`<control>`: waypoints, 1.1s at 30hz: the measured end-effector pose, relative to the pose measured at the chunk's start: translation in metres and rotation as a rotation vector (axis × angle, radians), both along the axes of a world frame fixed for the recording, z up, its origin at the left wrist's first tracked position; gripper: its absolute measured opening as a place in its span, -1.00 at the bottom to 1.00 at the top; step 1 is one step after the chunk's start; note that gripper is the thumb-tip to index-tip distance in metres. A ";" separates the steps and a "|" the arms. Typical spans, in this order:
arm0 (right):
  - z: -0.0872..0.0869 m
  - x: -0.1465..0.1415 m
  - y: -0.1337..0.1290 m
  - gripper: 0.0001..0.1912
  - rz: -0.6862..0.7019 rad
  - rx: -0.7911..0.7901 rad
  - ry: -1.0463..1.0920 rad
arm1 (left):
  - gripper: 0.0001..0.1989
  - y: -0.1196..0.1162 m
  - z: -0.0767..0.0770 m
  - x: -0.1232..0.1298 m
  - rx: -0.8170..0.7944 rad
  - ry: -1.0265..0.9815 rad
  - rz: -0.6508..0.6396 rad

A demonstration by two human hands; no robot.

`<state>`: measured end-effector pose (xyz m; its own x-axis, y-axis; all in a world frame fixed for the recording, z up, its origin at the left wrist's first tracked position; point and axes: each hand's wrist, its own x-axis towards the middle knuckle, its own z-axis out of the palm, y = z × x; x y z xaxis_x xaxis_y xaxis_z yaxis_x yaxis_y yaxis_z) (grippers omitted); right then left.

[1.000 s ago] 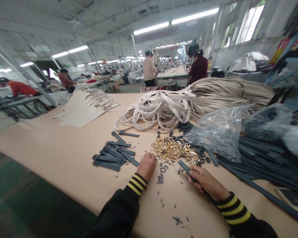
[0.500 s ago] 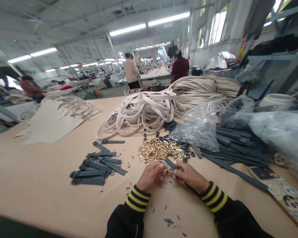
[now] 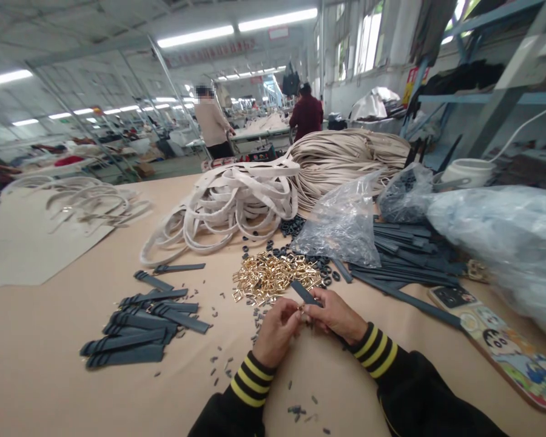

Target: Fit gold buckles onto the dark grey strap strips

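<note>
Over desk [image 3: 337, 394]: strap [image 3: 304, 292] gripped by right fingers [image 3: 316, 311], buckle [image 3: 301, 308] by left fingers [image 3: 293, 317].
Strap: likely light, bendy; best pinched near tip.

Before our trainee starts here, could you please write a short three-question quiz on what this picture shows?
1. True or false: the right hand holds a dark strap.
2. Multiple choice: what colour are the heaped buckles?
A) silver
B) red
C) gold
3. Fill in the blank: the phone in the cartoon-print case lies to the ____ of the right hand.

Key:
1. True.
2. C.
3. Right.
</note>
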<state>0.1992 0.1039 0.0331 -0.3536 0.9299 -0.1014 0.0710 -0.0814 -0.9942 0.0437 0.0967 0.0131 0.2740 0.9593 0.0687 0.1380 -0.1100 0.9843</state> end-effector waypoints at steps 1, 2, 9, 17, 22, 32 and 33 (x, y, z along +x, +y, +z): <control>0.000 0.000 0.000 -0.81 0.008 -0.007 0.004 | -0.83 -0.001 -0.001 0.000 0.110 0.114 0.055; 0.001 0.000 0.000 -0.80 0.018 -0.011 0.011 | -0.85 -0.001 -0.002 0.000 0.204 0.213 0.106; 0.011 0.001 -0.003 -0.75 0.045 0.006 0.078 | -0.86 -0.004 -0.005 0.001 0.346 0.259 0.120; 0.007 0.004 -0.001 -0.76 0.032 -0.001 0.070 | -0.77 -0.007 0.003 0.000 0.407 0.220 0.025; 0.009 0.003 -0.001 -0.75 0.061 -0.017 0.077 | -0.77 -0.005 0.002 -0.002 0.386 0.252 0.054; 0.000 0.005 0.002 -0.82 0.078 0.087 -0.128 | -0.80 -0.008 -0.003 0.002 0.222 0.198 -0.017; 0.001 0.005 0.002 -0.82 0.063 0.139 -0.179 | -0.80 -0.008 -0.004 0.003 0.167 0.157 -0.015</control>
